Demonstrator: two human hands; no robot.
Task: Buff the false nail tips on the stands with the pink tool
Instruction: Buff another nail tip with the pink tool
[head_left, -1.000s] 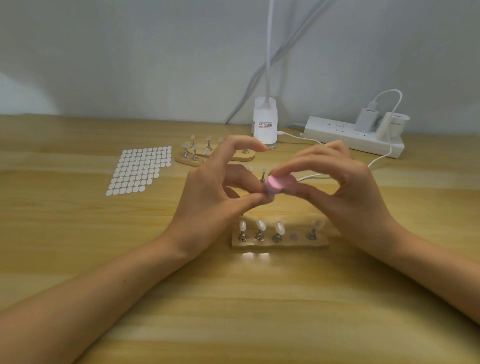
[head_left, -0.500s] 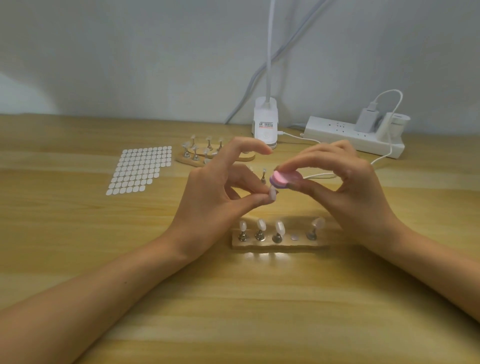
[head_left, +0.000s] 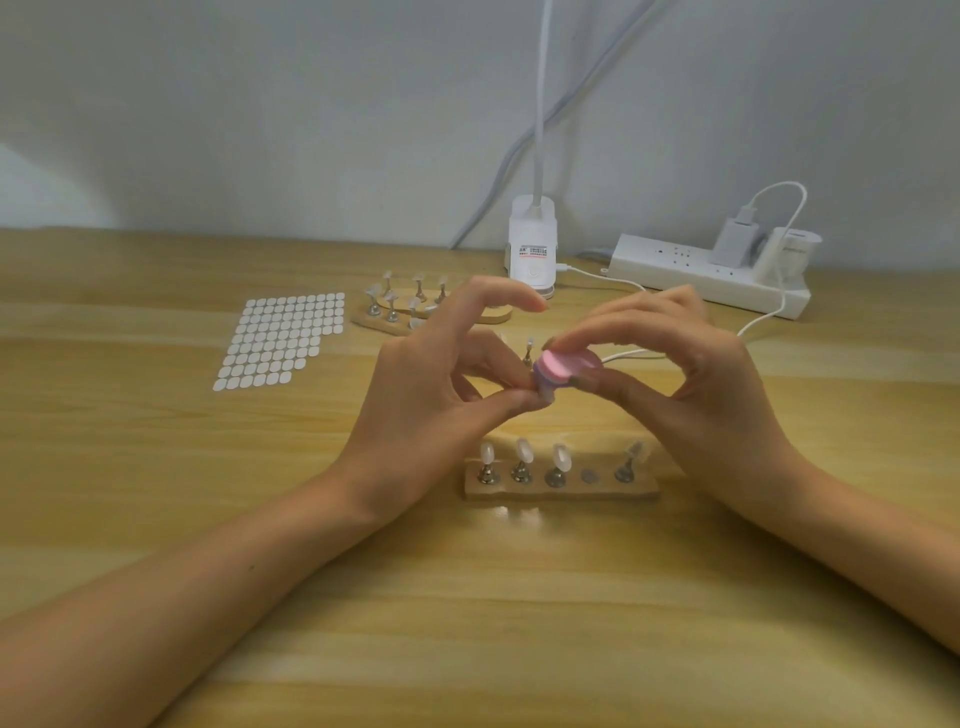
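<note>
My right hand pinches a small pink buffing tool between thumb and fingers, above the table. My left hand pinches a nail tip on its stand between thumb and forefinger, and the pink tool rests against it. Below my hands a wooden base carries several metal stands with pale nail tips; one round slot in the row holds no stand. A lone stand shows just behind my fingers.
A second wooden base with nail stands lies at the back, partly behind my left hand. A sheet of white oval stickers is at the left. A white lamp base, power strip and charging cable sit near the wall.
The pink tool has slid back left against the nail tip and tilted, after sitting a little farther right half a second ago. Both hands stay in the same place.
</note>
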